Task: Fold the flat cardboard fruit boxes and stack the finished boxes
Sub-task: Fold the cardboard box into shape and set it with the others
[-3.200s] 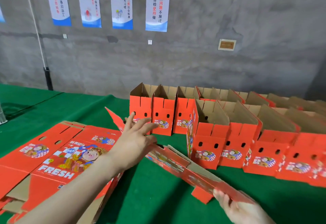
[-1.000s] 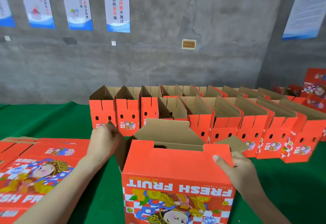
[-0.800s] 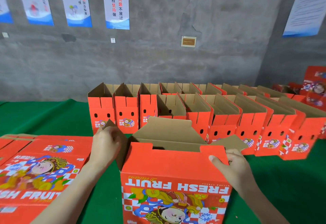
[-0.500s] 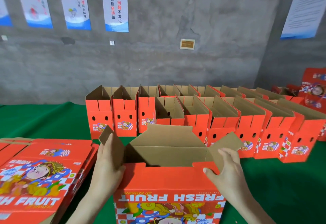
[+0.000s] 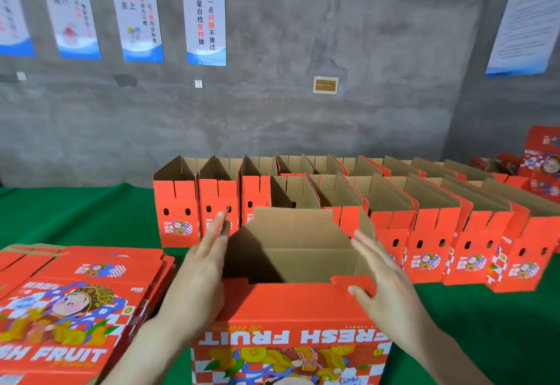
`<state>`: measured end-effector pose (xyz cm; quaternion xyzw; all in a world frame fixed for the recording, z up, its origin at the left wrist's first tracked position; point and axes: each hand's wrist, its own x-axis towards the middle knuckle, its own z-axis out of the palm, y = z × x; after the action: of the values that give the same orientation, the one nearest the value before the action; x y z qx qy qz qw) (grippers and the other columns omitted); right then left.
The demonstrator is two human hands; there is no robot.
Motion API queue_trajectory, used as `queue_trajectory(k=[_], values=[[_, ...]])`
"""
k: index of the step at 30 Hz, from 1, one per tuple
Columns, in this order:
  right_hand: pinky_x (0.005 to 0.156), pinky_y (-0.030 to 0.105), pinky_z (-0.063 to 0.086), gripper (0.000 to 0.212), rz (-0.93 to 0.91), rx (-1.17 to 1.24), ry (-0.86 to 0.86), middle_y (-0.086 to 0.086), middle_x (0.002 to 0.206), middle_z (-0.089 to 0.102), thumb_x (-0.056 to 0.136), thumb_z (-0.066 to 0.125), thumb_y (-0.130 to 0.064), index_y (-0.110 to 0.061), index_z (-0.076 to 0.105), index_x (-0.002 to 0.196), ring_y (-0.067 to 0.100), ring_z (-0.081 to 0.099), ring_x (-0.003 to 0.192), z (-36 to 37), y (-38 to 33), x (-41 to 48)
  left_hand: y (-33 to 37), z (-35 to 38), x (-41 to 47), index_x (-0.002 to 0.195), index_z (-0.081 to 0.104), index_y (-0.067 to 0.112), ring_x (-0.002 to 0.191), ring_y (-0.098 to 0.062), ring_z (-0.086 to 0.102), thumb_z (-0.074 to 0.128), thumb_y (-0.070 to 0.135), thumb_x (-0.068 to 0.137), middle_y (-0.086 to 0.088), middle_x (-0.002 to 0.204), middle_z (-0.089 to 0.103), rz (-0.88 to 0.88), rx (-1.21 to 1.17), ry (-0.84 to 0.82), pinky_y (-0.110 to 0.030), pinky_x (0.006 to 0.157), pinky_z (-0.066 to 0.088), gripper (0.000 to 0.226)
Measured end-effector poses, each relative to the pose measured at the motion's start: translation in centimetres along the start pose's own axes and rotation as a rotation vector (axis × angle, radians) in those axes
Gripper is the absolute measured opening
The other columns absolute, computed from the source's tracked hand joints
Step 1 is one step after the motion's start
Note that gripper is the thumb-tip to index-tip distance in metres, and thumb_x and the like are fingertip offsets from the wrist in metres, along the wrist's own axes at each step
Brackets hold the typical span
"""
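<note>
Head view: fruit box (image 5: 288, 318) half set up, standing at the near edge of the green-covered bench (image 5: 75, 212), red printed front panel toward the camera with "FRESH FRUIT" upside down, top open, brown inside showing, rear flap upright. Left hand (image 5: 197, 275) flat along the box's left end, fingers straight and close together, pointing away, gripping nothing. Right hand (image 5: 391, 287) at the box's right end, fingers straight and slightly spread beside the brown end flap, thumb over the top edge of the front panel, likewise gripping nothing. Just left of the box, along the near-left edge, stack of flat boxes (image 5: 75, 309), printed face up. Behind, from the middle toward the far-right of the bench, two rows of finished boxes (image 5: 424, 224), upright, open-topped, packed side by side, narrow ends with paired holes facing the camera. At the far-right corner, more red boxes (image 5: 542, 160), blurred. On the grey concrete wall (image 5: 303, 127) beyond, blue-and-white posters (image 5: 204, 18) with Chinese text, a small framed plaque (image 5: 325, 85), and a larger notice (image 5: 527, 21) at the right, too blurred to read.
</note>
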<state>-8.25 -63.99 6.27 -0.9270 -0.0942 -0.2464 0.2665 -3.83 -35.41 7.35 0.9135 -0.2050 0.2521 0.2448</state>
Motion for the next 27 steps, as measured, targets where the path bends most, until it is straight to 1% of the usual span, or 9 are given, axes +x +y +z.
queue_trajectory(k=[2,4,7,10,13,16,19,23,27], values=[[0.098,-0.003,-0.013,0.076,-0.013,-0.049,-0.097,-0.033,0.145,-0.005,0.09,0.064,-0.014,-0.027,0.019,0.15,-0.003,-0.009,0.143,1.3,0.6,-0.6,-0.2,1.0,-0.7,0.15,0.018,0.014,0.137,-0.027,0.032,0.049,-0.017,0.067,0.009,0.155,-0.016,-0.03,-0.008,-0.075,-0.033,0.111,0.028,0.095],[0.11,0.01,-0.009,0.071,-0.078,-0.198,-0.164,-0.033,0.146,-0.007,0.091,0.06,-0.022,-0.031,0.021,0.15,0.005,-0.006,0.145,1.9,1.1,-0.8,-0.5,1.8,-1.1,0.151,0.015,0.017,0.136,-0.026,0.033,0.051,-0.017,0.064,0.01,0.156,-0.016,-0.018,-0.042,-0.118,-0.03,0.11,0.029,0.1],[0.116,0.042,0.015,0.064,-0.25,-0.394,-0.207,-0.023,0.149,0.026,0.078,0.068,-0.031,-0.033,0.043,0.138,0.014,0.008,0.137,1.5,0.9,0.2,-1.4,2.1,-1.1,0.152,0.011,0.017,0.137,-0.026,0.032,0.057,-0.015,0.062,0.011,0.157,-0.016,0.003,-0.049,-0.147,-0.029,0.108,0.031,0.106],[0.117,0.033,0.003,0.055,-0.365,-0.354,-0.288,-0.024,0.14,0.026,0.085,0.061,-0.033,-0.041,0.033,0.133,0.01,-0.002,0.14,1.5,0.6,1.6,-1.8,2.1,-1.0,0.152,0.007,0.018,0.141,-0.024,0.027,0.064,-0.01,0.064,0.013,0.157,-0.017,-0.002,-0.052,-0.151,-0.031,0.111,0.03,0.109],[0.105,0.024,0.026,0.055,-0.394,-0.259,-0.232,-0.031,0.142,0.025,0.089,0.052,-0.043,-0.045,0.029,0.139,0.006,0.023,0.126,0.8,0.0,3.1,-2.0,2.0,-1.0,0.152,0.007,0.018,0.143,-0.022,0.026,0.067,-0.007,0.066,0.016,0.156,-0.018,0.018,-0.059,-0.152,-0.031,0.112,0.03,0.109],[0.084,0.024,0.035,0.041,-0.309,-0.125,-0.169,-0.037,0.11,0.047,0.097,0.039,-0.036,-0.037,0.046,0.137,0.004,0.037,0.096,0.0,-0.6,5.8,-2.0,1.7,-0.8,0.152,0.005,0.022,0.143,-0.021,0.025,0.072,-0.002,0.068,0.018,0.157,-0.017,0.051,-0.075,-0.148,-0.033,0.112,0.031,0.11],[0.091,0.032,0.035,0.034,-0.191,-0.104,-0.224,-0.014,0.102,0.058,0.099,0.041,-0.017,-0.031,0.061,0.125,0.009,0.042,0.099,-0.3,-0.2,9.1,-2.0,1.5,-0.6,0.152,0.002,0.026,0.145,-0.013,0.019,0.073,0.002,0.07,0.021,0.156,-0.016,0.107,-0.083,-0.161,-0.03,0.114,0.028,0.111],[0.106,0.033,0.038,0.036,0.101,0.443,-0.288,-0.002,0.111,0.066,0.096,0.038,-0.001,-0.02,0.068,0.103,0.015,0.059,0.112,-0.6,0.6,11.4,-2.6,1.5,-0.6,0.15,-0.002,0.032,0.145,-0.005,0.01,0.073,0.003,0.072,0.025,0.155,-0.016,0.154,-0.072,-0.18,-0.026,0.115,0.024,0.113],[0.097,0.027,0.037,0.041,0.303,0.857,-0.224,0.011,0.112,0.07,0.094,0.029,-0.003,-0.01,0.069,0.102,0.012,0.057,0.113,0.7,2.5,10.8,-3.3,1.8,-0.2,0.148,-0.008,0.034,0.145,-0.003,0.007,0.07,0.007,0.077,0.026,0.153,-0.022,0.155,-0.036,-0.19,-0.018,0.115,0.017,0.109]])
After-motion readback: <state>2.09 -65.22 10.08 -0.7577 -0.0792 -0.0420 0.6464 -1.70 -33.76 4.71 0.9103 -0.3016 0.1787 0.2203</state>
